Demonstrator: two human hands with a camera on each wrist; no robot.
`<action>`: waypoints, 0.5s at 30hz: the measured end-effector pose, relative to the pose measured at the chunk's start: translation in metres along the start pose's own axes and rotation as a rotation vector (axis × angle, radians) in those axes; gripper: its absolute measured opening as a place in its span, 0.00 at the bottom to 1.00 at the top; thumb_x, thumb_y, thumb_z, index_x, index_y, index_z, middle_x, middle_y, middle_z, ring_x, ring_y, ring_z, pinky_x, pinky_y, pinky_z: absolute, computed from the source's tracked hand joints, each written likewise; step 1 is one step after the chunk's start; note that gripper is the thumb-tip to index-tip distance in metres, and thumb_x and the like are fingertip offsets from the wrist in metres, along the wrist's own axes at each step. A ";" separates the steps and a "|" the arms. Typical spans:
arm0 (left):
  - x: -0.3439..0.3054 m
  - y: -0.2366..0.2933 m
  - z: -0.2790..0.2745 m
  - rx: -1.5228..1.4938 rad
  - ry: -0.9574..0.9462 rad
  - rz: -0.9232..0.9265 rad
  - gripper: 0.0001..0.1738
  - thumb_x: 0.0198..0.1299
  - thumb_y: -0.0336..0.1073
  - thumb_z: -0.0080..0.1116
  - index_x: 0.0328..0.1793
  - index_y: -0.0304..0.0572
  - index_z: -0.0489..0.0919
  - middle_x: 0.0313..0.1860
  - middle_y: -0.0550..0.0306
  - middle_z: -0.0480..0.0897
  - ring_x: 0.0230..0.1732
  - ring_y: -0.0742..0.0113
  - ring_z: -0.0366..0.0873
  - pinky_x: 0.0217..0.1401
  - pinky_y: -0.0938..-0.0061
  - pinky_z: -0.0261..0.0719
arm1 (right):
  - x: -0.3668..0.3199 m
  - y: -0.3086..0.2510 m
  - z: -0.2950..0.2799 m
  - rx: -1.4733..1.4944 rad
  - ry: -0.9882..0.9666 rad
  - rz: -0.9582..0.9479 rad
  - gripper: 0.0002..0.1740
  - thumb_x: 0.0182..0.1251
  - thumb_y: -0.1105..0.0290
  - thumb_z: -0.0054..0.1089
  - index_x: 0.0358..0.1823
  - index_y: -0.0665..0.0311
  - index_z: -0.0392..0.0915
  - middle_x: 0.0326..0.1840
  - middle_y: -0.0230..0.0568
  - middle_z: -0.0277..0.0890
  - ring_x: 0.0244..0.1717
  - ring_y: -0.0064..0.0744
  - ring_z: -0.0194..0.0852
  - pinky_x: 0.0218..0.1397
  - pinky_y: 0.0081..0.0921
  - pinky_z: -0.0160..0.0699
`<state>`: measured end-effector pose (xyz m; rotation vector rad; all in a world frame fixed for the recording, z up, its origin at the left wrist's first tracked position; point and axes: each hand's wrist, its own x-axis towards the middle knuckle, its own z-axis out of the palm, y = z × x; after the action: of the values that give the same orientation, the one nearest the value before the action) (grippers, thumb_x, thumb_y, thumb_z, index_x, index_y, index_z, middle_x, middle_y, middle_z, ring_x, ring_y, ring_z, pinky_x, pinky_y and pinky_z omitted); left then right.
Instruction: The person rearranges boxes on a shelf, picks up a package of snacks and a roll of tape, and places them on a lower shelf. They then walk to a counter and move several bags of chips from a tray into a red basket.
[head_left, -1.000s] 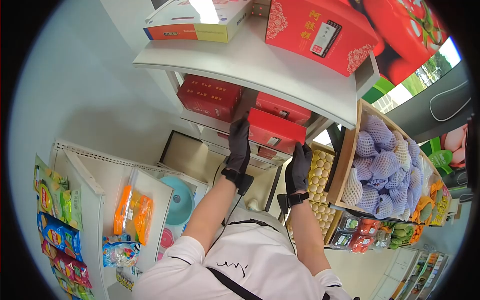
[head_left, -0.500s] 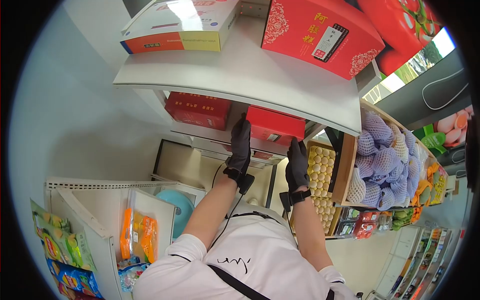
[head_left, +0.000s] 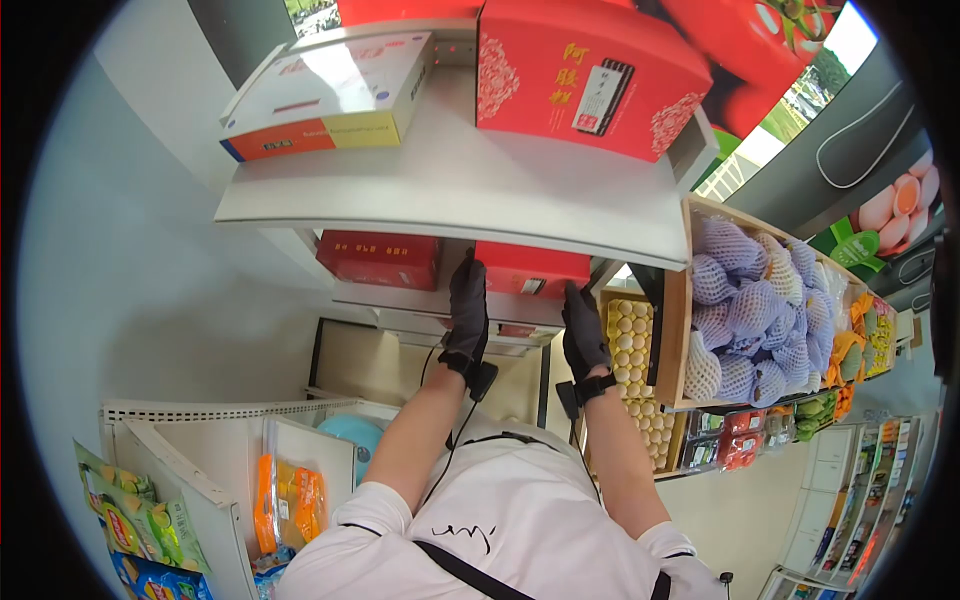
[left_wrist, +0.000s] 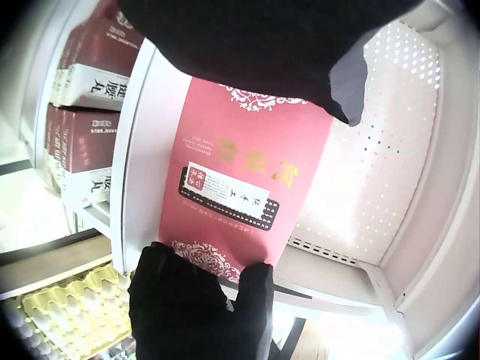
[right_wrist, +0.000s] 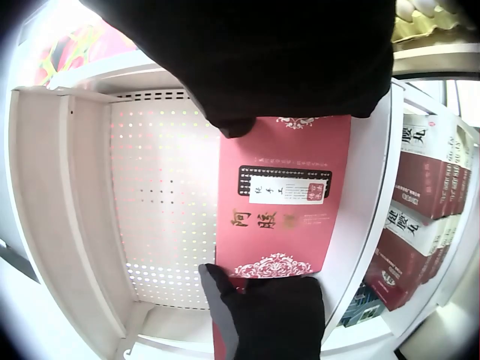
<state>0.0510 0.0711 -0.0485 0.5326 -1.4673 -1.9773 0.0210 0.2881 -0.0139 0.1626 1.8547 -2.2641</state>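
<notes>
A red box with gold lettering [head_left: 530, 268] lies on the shelf below the upper board, its far part hidden by that board. My left hand [head_left: 468, 310] lies along its left end, fingers extended. At its right end my right hand [head_left: 585, 335] touches the near corner. In the left wrist view, the box [left_wrist: 247, 150] is between my left hand [left_wrist: 277, 45] above and my right hand [left_wrist: 199, 307] below. The right wrist view shows the box [right_wrist: 285, 217] with my right hand [right_wrist: 277, 67] at one end and my left hand [right_wrist: 274, 319] at the other.
A darker red box [head_left: 380, 262] stands left of my left hand. Above are a white box [head_left: 325, 90] and a large red box [head_left: 590, 80] on the upper board [head_left: 440, 195]. Egg trays [head_left: 630, 350] and a crate of net-wrapped fruit [head_left: 678, 350] are at the right.
The head view has shifted, so the shelf sits lower in it. The held red box has moved farther under the upper board, with both hands staying at its ends.
</notes>
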 end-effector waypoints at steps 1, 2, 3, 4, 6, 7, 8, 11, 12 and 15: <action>0.002 -0.007 -0.003 0.014 -0.028 0.070 0.27 0.84 0.40 0.66 0.80 0.32 0.82 0.70 0.57 0.87 0.61 0.71 0.80 0.70 0.73 0.78 | -0.001 -0.001 -0.001 -0.008 -0.005 -0.023 0.17 0.87 0.57 0.65 0.64 0.60 0.86 0.44 0.28 0.82 0.44 0.16 0.76 0.50 0.20 0.76; 0.005 -0.014 -0.009 0.009 -0.035 0.085 0.27 0.84 0.40 0.66 0.80 0.32 0.82 0.70 0.57 0.87 0.61 0.71 0.80 0.70 0.73 0.78 | -0.004 -0.004 -0.004 -0.002 -0.006 -0.040 0.17 0.87 0.57 0.65 0.64 0.60 0.86 0.44 0.28 0.82 0.44 0.16 0.76 0.50 0.20 0.76; 0.007 -0.022 -0.017 -0.008 -0.044 0.096 0.26 0.85 0.40 0.63 0.83 0.35 0.80 0.73 0.56 0.86 0.67 0.67 0.80 0.74 0.70 0.77 | -0.009 -0.007 -0.007 -0.151 -0.003 -0.011 0.19 0.86 0.58 0.66 0.68 0.61 0.85 0.51 0.32 0.86 0.50 0.20 0.81 0.55 0.24 0.80; 0.007 -0.026 -0.023 -0.024 -0.052 0.105 0.26 0.87 0.39 0.60 0.85 0.38 0.78 0.77 0.56 0.84 0.73 0.64 0.79 0.78 0.67 0.76 | -0.014 -0.006 -0.013 -0.301 0.001 0.021 0.22 0.85 0.59 0.67 0.71 0.62 0.85 0.58 0.36 0.90 0.55 0.25 0.86 0.60 0.28 0.84; 0.000 -0.021 -0.024 -0.044 -0.059 0.123 0.27 0.89 0.39 0.57 0.88 0.41 0.77 0.81 0.55 0.82 0.79 0.60 0.78 0.82 0.64 0.75 | -0.031 -0.005 -0.040 -0.685 -0.204 -0.298 0.24 0.85 0.61 0.67 0.75 0.65 0.83 0.64 0.40 0.89 0.62 0.29 0.87 0.66 0.33 0.85; -0.014 0.003 -0.021 0.055 0.014 0.140 0.25 0.87 0.38 0.59 0.84 0.39 0.79 0.76 0.54 0.84 0.73 0.63 0.80 0.77 0.66 0.77 | -0.034 -0.005 -0.050 -1.067 -0.409 -0.608 0.27 0.85 0.62 0.66 0.79 0.67 0.81 0.70 0.45 0.89 0.69 0.34 0.88 0.73 0.38 0.85; -0.028 0.033 -0.016 0.153 0.090 0.157 0.23 0.85 0.36 0.60 0.81 0.37 0.82 0.72 0.54 0.87 0.67 0.65 0.81 0.73 0.67 0.78 | -0.040 -0.022 -0.047 -1.067 -0.411 -0.615 0.27 0.85 0.62 0.66 0.79 0.67 0.81 0.70 0.45 0.89 0.69 0.34 0.88 0.73 0.38 0.85; -0.053 0.079 -0.009 0.179 0.090 0.282 0.20 0.83 0.35 0.59 0.74 0.35 0.86 0.66 0.53 0.90 0.62 0.65 0.85 0.69 0.64 0.80 | -0.092 -0.130 -0.010 -0.164 -0.655 0.269 0.26 0.86 0.68 0.61 0.79 0.70 0.81 0.72 0.55 0.88 0.76 0.46 0.85 0.79 0.44 0.84; -0.058 0.090 -0.009 0.111 0.011 0.381 0.19 0.81 0.35 0.57 0.70 0.36 0.88 0.65 0.51 0.91 0.63 0.61 0.86 0.69 0.59 0.80 | -0.103 -0.160 -0.004 -0.074 -0.785 0.263 0.25 0.84 0.72 0.61 0.77 0.73 0.82 0.76 0.59 0.84 0.78 0.48 0.83 0.81 0.42 0.81; -0.066 0.175 -0.006 0.216 -0.219 0.641 0.18 0.78 0.35 0.54 0.62 0.36 0.90 0.62 0.48 0.92 0.65 0.54 0.88 0.72 0.52 0.79 | -0.113 -0.233 -0.004 0.068 -1.104 0.007 0.27 0.81 0.72 0.64 0.76 0.76 0.81 0.81 0.62 0.80 0.82 0.52 0.79 0.85 0.43 0.76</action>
<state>0.1444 0.0770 0.1134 -0.0821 -1.7253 -1.4081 0.0769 0.3459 0.2325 -0.8784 1.1411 -1.7613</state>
